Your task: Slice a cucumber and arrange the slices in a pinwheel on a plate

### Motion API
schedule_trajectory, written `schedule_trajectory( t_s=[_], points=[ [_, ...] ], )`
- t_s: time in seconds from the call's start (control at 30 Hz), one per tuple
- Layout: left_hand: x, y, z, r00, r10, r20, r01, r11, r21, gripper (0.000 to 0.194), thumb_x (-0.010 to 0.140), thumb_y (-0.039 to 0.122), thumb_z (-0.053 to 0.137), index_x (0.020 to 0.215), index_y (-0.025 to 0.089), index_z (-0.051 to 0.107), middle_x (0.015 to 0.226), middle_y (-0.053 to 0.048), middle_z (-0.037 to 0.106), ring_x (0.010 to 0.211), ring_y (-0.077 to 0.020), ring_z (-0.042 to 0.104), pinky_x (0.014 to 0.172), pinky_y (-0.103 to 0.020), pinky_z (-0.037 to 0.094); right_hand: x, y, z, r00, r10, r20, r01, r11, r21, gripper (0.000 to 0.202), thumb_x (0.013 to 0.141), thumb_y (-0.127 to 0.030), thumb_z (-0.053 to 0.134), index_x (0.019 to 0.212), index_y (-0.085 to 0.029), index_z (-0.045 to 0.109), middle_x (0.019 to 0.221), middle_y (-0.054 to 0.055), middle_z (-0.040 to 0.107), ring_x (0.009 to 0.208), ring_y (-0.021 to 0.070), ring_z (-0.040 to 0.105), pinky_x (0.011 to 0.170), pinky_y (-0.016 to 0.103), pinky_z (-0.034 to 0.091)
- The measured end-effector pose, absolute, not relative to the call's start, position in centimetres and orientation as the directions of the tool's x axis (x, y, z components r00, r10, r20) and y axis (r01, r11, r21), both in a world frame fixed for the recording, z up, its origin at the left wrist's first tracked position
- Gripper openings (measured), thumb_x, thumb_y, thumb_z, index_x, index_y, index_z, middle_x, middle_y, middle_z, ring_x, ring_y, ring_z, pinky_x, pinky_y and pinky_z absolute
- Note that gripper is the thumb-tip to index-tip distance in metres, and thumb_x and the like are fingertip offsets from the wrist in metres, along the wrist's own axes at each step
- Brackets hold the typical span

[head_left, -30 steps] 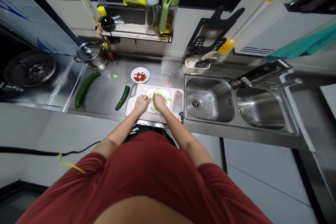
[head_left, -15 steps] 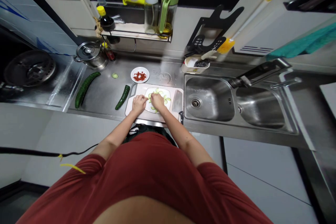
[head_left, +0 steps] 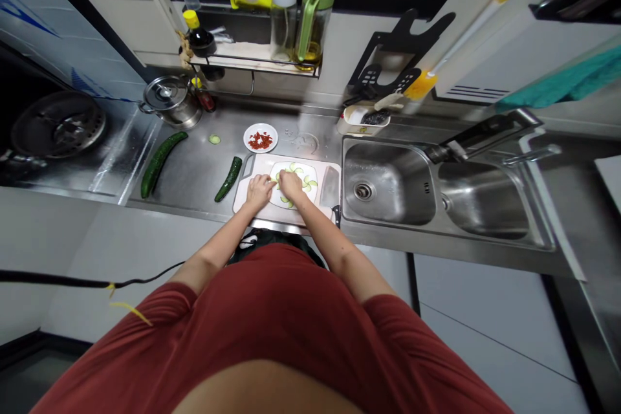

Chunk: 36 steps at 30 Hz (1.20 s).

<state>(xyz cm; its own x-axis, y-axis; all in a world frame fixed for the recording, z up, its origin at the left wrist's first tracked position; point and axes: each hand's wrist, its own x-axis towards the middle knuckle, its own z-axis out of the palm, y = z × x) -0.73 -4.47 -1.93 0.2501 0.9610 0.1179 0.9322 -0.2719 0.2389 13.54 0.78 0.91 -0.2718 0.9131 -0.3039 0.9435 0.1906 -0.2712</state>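
A white squarish plate (head_left: 312,196) lies on the cutting board (head_left: 264,215), with thin green-edged cucumber slices (head_left: 308,184) set around it in curved groups. My left hand (head_left: 261,191) is at the plate's left edge, its fingers pinched together; what they hold is too small to make out. Over the upper left of the plate, my right hand (head_left: 290,185) has its fingers closed at a cucumber slice, mostly hidden by the hand. A cleaver (head_left: 330,185) rests on the board's right side. Left of the board lies a shorter cucumber piece (head_left: 228,179).
A small plate of chopped red pieces (head_left: 261,139) stands behind the board. Farther left are a long cucumber (head_left: 161,163), a cucumber end (head_left: 214,139) and a lidded pot (head_left: 171,102). The double sink (head_left: 388,197) adjoins on the right; a bottle shelf (head_left: 252,57) hangs above.
The whole view has shifted slightly as the head moved. Both hands stay at the plate in nearly the same pose, and the slices and other things look unchanged.
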Motion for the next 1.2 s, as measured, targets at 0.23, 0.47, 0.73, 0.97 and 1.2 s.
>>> schedule_trajectory(
  t_s=[0.23, 0.47, 0.73, 0.97, 1.2],
  points=[
    [-0.5, -4.3, -1.4, 0.232, 0.968, 0.098, 0.928, -0.250, 0.276, 0.033, 0.088, 0.018, 0.047, 0.113, 0.026, 0.067, 0.113, -0.010, 0.059, 0.105, -0.0269, 0.045, 0.086, -0.041, 0.036, 15.0, 0.9, 1.7, -0.239, 0.926, -0.292, 0.943, 0.150, -0.296, 0.032, 0.100, -0.029, 0.035, 0.115, -0.019, 0.060, 0.106, 0.011, 0.068, 0.098, 0.0215, 0.062, 0.077, 0.027, 0.043],
    [-0.6, -3.9, -1.4, 0.270, 0.959, 0.083, 0.925, -0.282, 0.255, 0.038, 0.088, 0.019, 0.048, 0.119, 0.032, 0.066, 0.118, -0.009, 0.055, 0.107, -0.0278, 0.043, 0.086, -0.042, 0.035, 16.4, -1.9, 1.5, -0.281, 0.916, -0.287, 0.936, 0.196, -0.293, 0.033, 0.099, -0.026, 0.034, 0.113, -0.022, 0.063, 0.106, 0.009, 0.068, 0.098, 0.0219, 0.060, 0.077, 0.028, 0.043],
    [-1.3, -2.9, -1.0, 0.369, 0.928, 0.050, 0.905, -0.371, 0.207, 0.036, 0.090, 0.021, 0.046, 0.117, 0.034, 0.067, 0.114, -0.011, 0.053, 0.105, -0.0278, 0.042, 0.084, -0.042, 0.033, 15.6, -2.9, 1.3, -0.297, 0.907, -0.298, 0.938, 0.218, -0.271, 0.031, 0.096, -0.027, 0.040, 0.116, -0.020, 0.063, 0.108, 0.011, 0.067, 0.102, 0.0235, 0.058, 0.081, 0.029, 0.043],
    [-1.4, -2.5, -0.8, 0.402, 0.914, 0.048, 0.890, -0.403, 0.215, 0.036, 0.091, 0.021, 0.046, 0.115, 0.034, 0.068, 0.116, -0.011, 0.054, 0.106, -0.0280, 0.043, 0.085, -0.043, 0.033, 15.7, -2.9, 1.5, -0.296, 0.906, -0.303, 0.939, 0.218, -0.265, 0.032, 0.097, -0.029, 0.040, 0.120, -0.021, 0.061, 0.110, 0.011, 0.066, 0.104, 0.0236, 0.058, 0.083, 0.030, 0.044],
    [-1.3, -2.4, -0.5, 0.434, 0.901, 0.021, 0.882, -0.429, 0.195, 0.034, 0.091, 0.023, 0.046, 0.114, 0.033, 0.069, 0.117, -0.011, 0.053, 0.107, -0.0277, 0.042, 0.086, -0.043, 0.034, 15.5, -2.9, 1.5, -0.303, 0.901, -0.309, 0.935, 0.219, -0.280, 0.034, 0.098, -0.028, 0.038, 0.122, -0.021, 0.060, 0.111, 0.011, 0.066, 0.105, 0.0238, 0.057, 0.084, 0.030, 0.043]
  ],
)
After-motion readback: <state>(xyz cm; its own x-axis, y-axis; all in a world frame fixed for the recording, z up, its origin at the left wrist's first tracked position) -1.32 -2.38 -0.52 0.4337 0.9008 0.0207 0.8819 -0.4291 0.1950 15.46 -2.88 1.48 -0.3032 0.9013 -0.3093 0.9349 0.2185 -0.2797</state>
